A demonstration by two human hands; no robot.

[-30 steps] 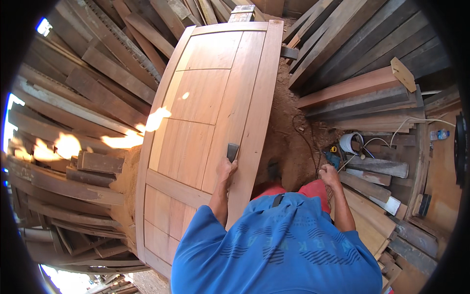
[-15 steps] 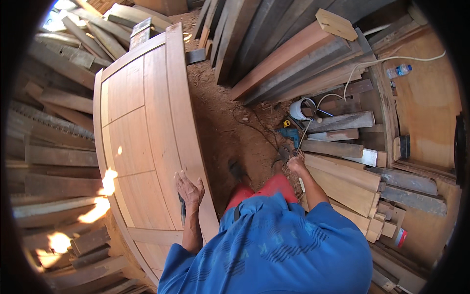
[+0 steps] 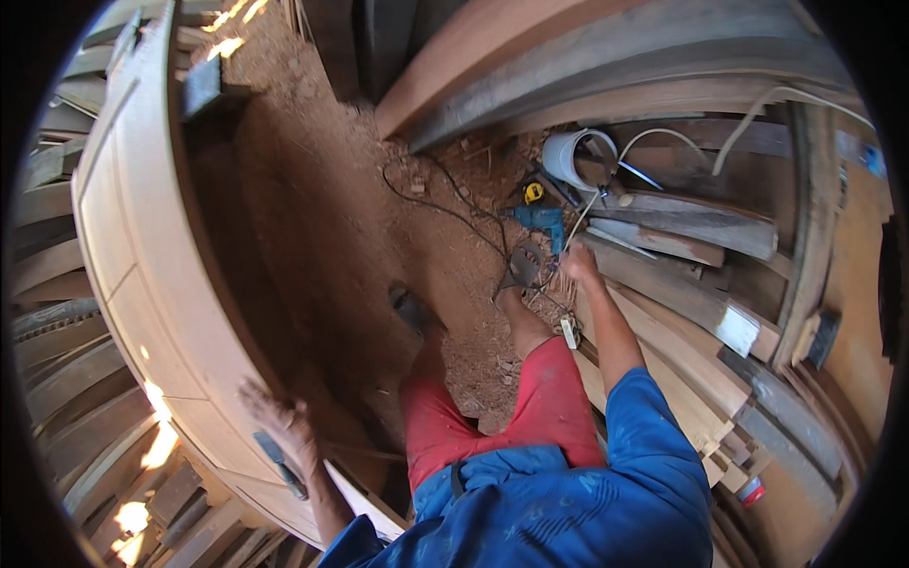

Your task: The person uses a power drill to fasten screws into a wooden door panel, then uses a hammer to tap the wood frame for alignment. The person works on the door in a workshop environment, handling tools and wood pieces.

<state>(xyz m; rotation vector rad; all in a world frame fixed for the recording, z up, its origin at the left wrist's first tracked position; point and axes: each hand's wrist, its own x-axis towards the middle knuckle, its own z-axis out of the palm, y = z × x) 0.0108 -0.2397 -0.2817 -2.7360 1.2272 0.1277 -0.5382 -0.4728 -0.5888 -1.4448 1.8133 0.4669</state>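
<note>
A large pale wooden panelled door [image 3: 142, 275] lies tilted on the left. My left hand [image 3: 276, 419], blurred, rests against its near edge with the fingers spread; a small dark grey block [image 3: 281, 464] lies on the door just below my wrist. My right hand [image 3: 579, 264] reaches out to the right over the sawdust floor, its fingers curled beside a grey tool [image 3: 523, 267] and just below a blue power drill [image 3: 540, 220]. Whether it grips anything is hidden.
A white bucket [image 3: 578, 156], a yellow tape measure [image 3: 533, 192] and a black cable [image 3: 445, 204] lie on the sawdust floor [image 3: 331, 199]. Stacked planks [image 3: 682, 312] fill the right side and the top. My red shorts and a dark shoe [image 3: 412, 310] are in the middle.
The view has swung to the right and down. My left hand slid down the door's edge and no longer holds the dark block. My right hand reached further toward the tools.
</note>
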